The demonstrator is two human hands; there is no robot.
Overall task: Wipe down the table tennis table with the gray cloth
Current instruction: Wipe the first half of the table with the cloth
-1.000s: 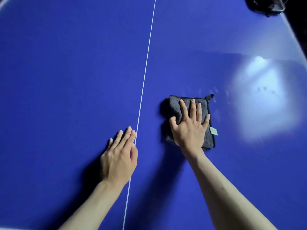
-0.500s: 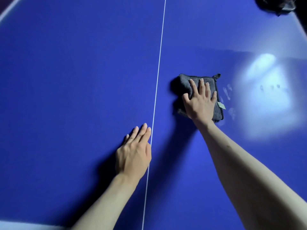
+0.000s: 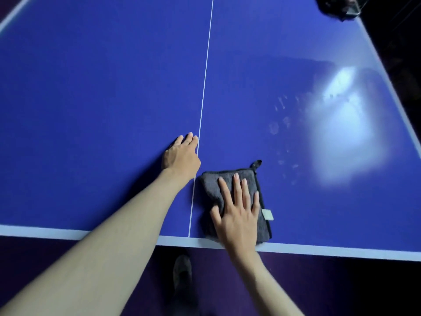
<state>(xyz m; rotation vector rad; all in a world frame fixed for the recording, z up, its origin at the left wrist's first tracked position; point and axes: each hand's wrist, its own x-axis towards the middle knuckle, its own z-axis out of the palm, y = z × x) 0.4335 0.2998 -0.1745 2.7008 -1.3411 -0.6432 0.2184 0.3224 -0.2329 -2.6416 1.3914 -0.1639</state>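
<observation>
Two hands on the blue table tennis counter (image 3: 91, 92), both flat. Right hand (image 3: 238, 215) lies palm down on the gray cloth (image 3: 213, 182), fingers straight and spread, pressing it to the surface; thumb out to the left over the cloth's bunched left side. Nothing curled round the fabric.

Cloth is folded to a rough rectangle, dark edging along its right side, a small hanging loop (image 3: 257, 164) at the far right corner and a pale tag (image 3: 267, 214) sticking out at the right edge. It sits just right of the white centre line (image 3: 205, 76), its near end reaching the white border strip (image 3: 341, 248) at the counter's near edge.

Left hand (image 3: 182, 153) rests palm down on the bare surface just left of the centre line, fingers straight and close together, fingertips pointing away from the person. It holds nothing. It is near the cloth but apart from it, the line between them.

Smudges and finger-like marks (image 3: 282, 124) show on the surface beyond the cloth, beside a bright patch of reflected light (image 3: 341, 142). A dark object (image 3: 337, 6) sits at the far right corner, too dim to identify. Below the counter edge, a dark shoe (image 3: 182, 272) on purple floor (image 3: 341, 288).
</observation>
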